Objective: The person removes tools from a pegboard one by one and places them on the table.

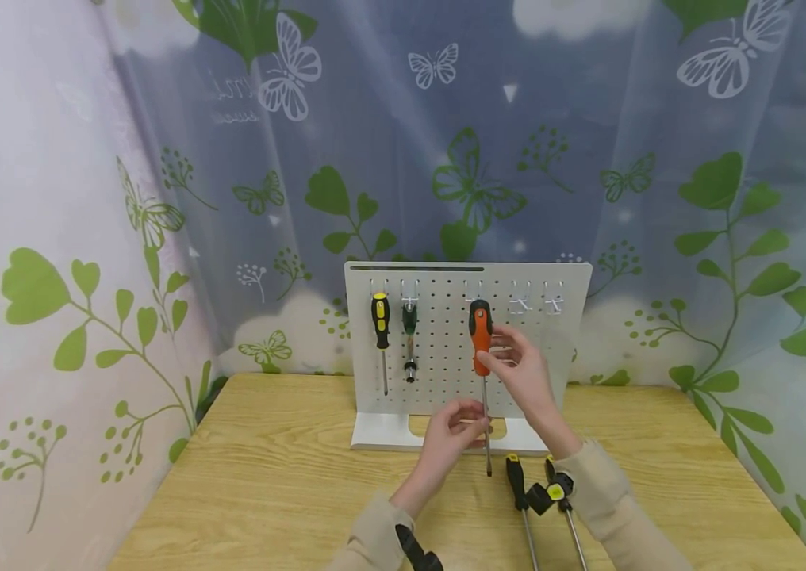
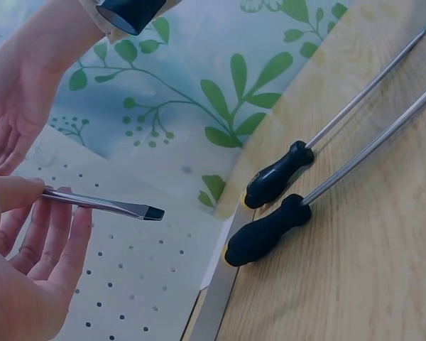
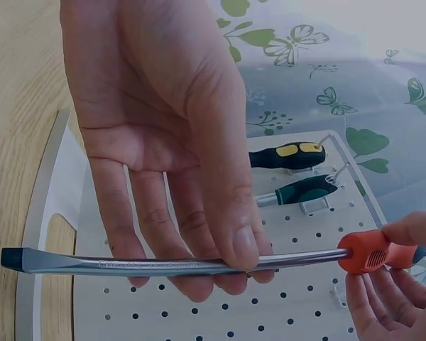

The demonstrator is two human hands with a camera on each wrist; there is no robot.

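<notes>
An orange and black flathead screwdriver [image 1: 481,341] is upright in front of the white pegboard [image 1: 446,396], its tip pointing down. My right hand [image 1: 520,373] grips its orange handle [image 3: 362,252] between thumb and fingers. Lower down, my left hand [image 1: 454,432] pinches the metal shaft [image 3: 156,266] between thumb and fingertips. The flat dark tip [image 2: 154,213] sticks out past the left hand. In the head view, the top of the handle overlaps a wire hook on the board.
A yellow and black screwdriver [image 1: 381,321] and a green-handled tool [image 1: 410,317] hang at the board's left. Bare hooks [image 1: 520,305] sit at its upper right. Two black screwdrivers with yellow ends [image 2: 280,174] lie on the wooden table [image 1: 267,452]. A patterned curtain [image 1: 389,159] hangs behind.
</notes>
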